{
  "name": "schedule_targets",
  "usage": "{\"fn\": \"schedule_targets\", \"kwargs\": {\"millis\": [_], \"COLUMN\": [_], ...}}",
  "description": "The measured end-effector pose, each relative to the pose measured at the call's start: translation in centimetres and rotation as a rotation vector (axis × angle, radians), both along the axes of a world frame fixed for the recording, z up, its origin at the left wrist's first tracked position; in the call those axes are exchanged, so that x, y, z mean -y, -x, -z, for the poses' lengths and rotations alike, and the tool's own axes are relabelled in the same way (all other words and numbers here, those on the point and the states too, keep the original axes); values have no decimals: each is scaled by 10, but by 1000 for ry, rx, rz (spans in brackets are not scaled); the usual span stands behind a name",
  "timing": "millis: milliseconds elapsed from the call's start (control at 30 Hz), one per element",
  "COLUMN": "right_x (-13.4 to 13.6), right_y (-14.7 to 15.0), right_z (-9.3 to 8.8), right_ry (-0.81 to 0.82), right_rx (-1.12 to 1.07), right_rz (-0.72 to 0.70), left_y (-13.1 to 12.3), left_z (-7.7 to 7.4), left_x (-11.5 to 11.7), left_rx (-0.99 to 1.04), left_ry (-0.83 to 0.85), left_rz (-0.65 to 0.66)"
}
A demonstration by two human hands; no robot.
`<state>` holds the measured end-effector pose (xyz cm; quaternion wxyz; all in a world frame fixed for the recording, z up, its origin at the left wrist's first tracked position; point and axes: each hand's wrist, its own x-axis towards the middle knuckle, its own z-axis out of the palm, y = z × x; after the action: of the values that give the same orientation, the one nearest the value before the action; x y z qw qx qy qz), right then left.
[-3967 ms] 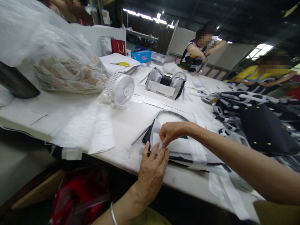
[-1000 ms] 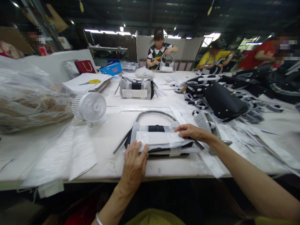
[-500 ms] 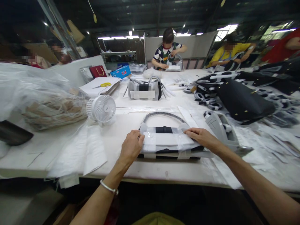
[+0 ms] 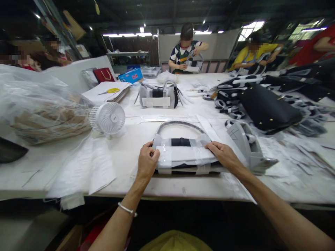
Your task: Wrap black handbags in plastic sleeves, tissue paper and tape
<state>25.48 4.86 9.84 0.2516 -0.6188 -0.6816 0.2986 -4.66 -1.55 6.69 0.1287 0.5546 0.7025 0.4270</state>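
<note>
In front of me a handbag [image 4: 181, 142] lies on the white table, wrapped in clear film and white padding. Clear tape crosses the padding in two places, and the wrapped handle [image 4: 180, 123] arches up at the back. My left hand [image 4: 148, 162] is closed on the bag's left end, thumb and fingers curled together. At the right end, my right hand [image 4: 224, 156] pinches the wrapping near the top corner. A grey tape dispenser [image 4: 239, 141] stands just to the right of that hand.
A white fan [image 4: 111, 118] stands to the left, beside a plastic bag of brown material [image 4: 52, 120]. Yellow scissors [image 4: 112, 90] lie on papers. Farther back is another wrapped handbag [image 4: 158, 101]. Black bags [image 4: 269, 108] are piled right. Co-workers [image 4: 186, 48] work across the table.
My left hand's fingers have curled in more tightly at the bag's left end. My right hand stays at the right corner. The whole view has shifted slightly.
</note>
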Motion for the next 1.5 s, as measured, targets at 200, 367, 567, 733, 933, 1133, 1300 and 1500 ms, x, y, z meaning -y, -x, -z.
{"fn": "schedule_targets", "kwargs": {"millis": [200, 367, 567, 733, 933, 1133, 1300, 1500], "right_x": [1, -4, -6, 7, 27, 28, 30, 32], "right_y": [0, -3, -5, -2, 45, 84, 93, 99], "right_z": [-7, -4, 9, -10, -49, -22, -14, -9], "right_ry": [18, -137, -130, -415, -568, -342, -355, -364], "right_rx": [50, 151, 174, 351, 339, 479, 530, 552], "right_rz": [-32, 10, -54, -23, -501, -724, -748, -667], "left_y": [4, 26, 26, 18, 25, 31, 27, 21], "left_z": [-13, -32, -44, -39, -32, -23, -18, -17], "left_x": [-1, -7, -33, -39, -26, -28, -42, -30], "left_rx": [-151, -187, -295, -318, -299, -233, -168, -172], "left_ry": [193, 284, 425, 418, 430, 412, 404, 392], "left_rz": [4, -13, 34, 30, 10, 66, 93, -33]}}
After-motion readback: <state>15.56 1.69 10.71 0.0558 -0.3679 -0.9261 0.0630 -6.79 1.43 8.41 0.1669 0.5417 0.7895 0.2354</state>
